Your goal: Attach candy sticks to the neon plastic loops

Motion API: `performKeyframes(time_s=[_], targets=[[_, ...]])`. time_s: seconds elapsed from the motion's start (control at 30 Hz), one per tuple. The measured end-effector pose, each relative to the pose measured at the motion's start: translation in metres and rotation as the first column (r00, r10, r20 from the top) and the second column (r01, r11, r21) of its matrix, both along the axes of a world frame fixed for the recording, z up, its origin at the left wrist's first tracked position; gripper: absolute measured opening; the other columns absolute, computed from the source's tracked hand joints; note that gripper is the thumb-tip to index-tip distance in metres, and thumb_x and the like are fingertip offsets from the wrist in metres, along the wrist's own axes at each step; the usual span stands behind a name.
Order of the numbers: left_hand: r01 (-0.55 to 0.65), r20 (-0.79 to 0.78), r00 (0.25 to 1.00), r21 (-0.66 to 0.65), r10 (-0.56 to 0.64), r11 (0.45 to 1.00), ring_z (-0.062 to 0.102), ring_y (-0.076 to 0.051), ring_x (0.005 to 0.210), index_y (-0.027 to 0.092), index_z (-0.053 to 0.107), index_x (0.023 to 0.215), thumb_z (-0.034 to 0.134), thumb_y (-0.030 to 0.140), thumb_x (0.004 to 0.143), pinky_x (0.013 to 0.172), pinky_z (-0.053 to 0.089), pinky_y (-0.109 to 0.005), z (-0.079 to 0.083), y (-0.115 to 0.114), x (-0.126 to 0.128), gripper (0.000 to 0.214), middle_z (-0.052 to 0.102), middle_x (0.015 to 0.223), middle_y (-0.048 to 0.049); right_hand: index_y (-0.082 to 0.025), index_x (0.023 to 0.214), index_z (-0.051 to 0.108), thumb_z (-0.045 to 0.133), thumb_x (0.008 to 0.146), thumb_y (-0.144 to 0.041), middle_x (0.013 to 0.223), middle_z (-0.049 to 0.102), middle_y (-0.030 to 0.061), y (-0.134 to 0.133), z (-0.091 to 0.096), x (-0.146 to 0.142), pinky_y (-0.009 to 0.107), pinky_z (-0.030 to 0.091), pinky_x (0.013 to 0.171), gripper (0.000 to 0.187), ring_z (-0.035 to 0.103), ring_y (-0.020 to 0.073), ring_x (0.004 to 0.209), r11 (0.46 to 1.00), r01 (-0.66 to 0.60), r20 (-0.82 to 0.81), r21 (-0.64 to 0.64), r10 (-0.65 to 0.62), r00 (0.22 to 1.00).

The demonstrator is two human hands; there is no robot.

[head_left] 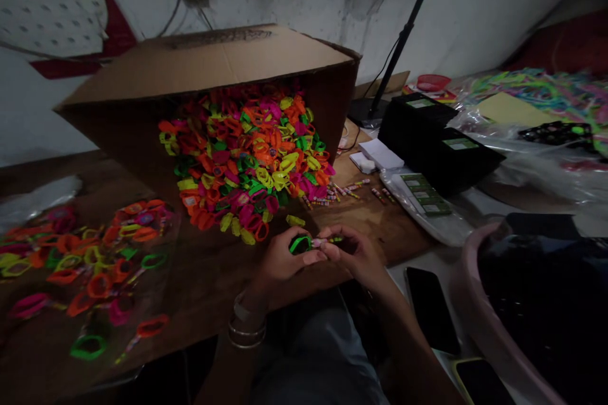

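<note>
green ring [300,243] just in front of cardboard box [209,76] | left hand [280,259] pinches ring, right hand [354,253] pinches small stick [327,241] | likely light, stiff plastic; grip rim

text: none legible | green-white labels [460,143] on black boxes [439,139]: print too small to read

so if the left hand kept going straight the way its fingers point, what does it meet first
The left hand, holding a green ring, points right, so it would meet the right hand at once; their fingertips already seem to touch.
</note>
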State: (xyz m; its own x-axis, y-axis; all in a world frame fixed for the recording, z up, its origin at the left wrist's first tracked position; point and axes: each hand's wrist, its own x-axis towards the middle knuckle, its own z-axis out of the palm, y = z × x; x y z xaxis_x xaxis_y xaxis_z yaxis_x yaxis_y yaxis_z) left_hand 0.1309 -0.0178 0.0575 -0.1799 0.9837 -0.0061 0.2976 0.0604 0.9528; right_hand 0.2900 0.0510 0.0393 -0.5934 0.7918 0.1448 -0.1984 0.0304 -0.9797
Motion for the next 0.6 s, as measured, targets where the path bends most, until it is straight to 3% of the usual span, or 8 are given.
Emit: performKeyframes(time_s=[0.17,0.33,0.43,0.5,0.53,0.57,0.6], targets=[[0.005,0.005,1.0,0.007,-0.005,1.0,0.054,-0.015,0.077,0.016,0.059,0.093,0.065,0.047,0.076,0.068,0.04,-0.024,0.0,-0.001,-0.001,0.036,0.059,0.081,0.0,-0.02,0.092,0.067,0.07,0.08,-0.046,0.089,0.072,0.005,0.003,0.0,0.003,0.028,0.053,0.073,0.029,0.066,0.0184,0.082,0.979,0.028,0.02,0.2,-0.033,0.999],[-0.022,0.052,0.998,0.025,0.021,0.999,0.056,-0.017,0.083,0.017,0.062,0.087,0.058,0.044,0.081,0.075,0.042,-0.026,-0.008,-0.004,0.009,0.028,0.062,0.083,-0.0009,-0.02,0.094,0.066,0.059,0.089,-0.029,0.092,0.071,0.0056,0.0,-0.009,-0.002,0.029,0.052,0.077,0.012,0.066,0.0175,0.084,0.882,0.01,0.138,0.471,-0.085,0.987],[-0.236,0.03,0.97,-0.075,0.239,0.969,0.059,-0.019,0.077,0.017,0.063,0.08,0.063,0.046,0.071,0.071,0.046,-0.028,-0.019,-0.01,-0.007,0.031,0.064,0.077,-0.0017,-0.02,0.106,0.064,0.059,0.089,-0.027,0.105,0.071,0.0087,0.006,-0.029,-0.008,0.032,0.053,0.084,0.02,0.066,0.0192,0.096,0.846,-0.04,0.177,0.532,-0.065,0.982],[-0.507,-0.085,0.862,-0.081,0.5,0.858,0.06,-0.023,0.079,0.016,0.062,0.079,0.065,0.046,0.064,0.076,0.047,-0.033,-0.02,-0.022,-0.044,0.033,0.065,0.078,-0.0039,-0.021,0.124,0.056,0.063,0.085,-0.029,0.121,0.066,0.0107,0.024,-0.046,-0.005,0.032,0.055,0.082,0.04,0.066,0.0198,0.103,0.844,-0.031,0.261,0.536,-0.131,0.956],[-0.606,-0.124,0.793,-0.055,0.597,0.793,0.059,-0.025,0.084,0.016,0.061,0.085,0.06,0.046,0.069,0.08,0.046,-0.037,-0.018,-0.03,-0.069,0.034,0.064,0.083,-0.0056,-0.02,0.13,0.052,0.064,0.084,-0.029,0.127,0.063,0.0115,0.038,-0.054,-0.001,0.031,0.056,0.08,0.049,0.066,0.0196,0.103,0.842,-0.008,0.326,0.539,-0.2,0.924],[-0.734,-0.178,0.667,0.008,0.723,0.679,0.058,-0.026,0.088,0.016,0.058,0.091,0.055,0.046,0.074,0.083,0.045,-0.039,-0.013,-0.04,-0.097,0.034,0.063,0.087,-0.0062,-0.02,0.132,0.05,0.064,0.084,-0.028,0.128,0.062,0.0115,0.055,-0.061,0.005,0.03,0.056,0.077,0.051,0.067,0.0187,0.099,0.838,0.022,0.413,0.545,-0.291,0.863],[-0.87,-0.295,0.431,0.113,0.853,0.479,0.058,-0.026,0.087,0.016,0.058,0.089,0.055,0.044,0.075,0.081,0.046,-0.039,-0.007,-0.05,-0.124,0.031,0.061,0.085,-0.0057,-0.017,0.129,0.053,0.061,0.085,-0.025,0.125,0.064,0.0124,0.074,-0.066,0.01,0.03,0.056,0.076,0.045,0.068,0.0185,0.095,0.835,0.058,0.477,0.547,-0.368,0.798]])
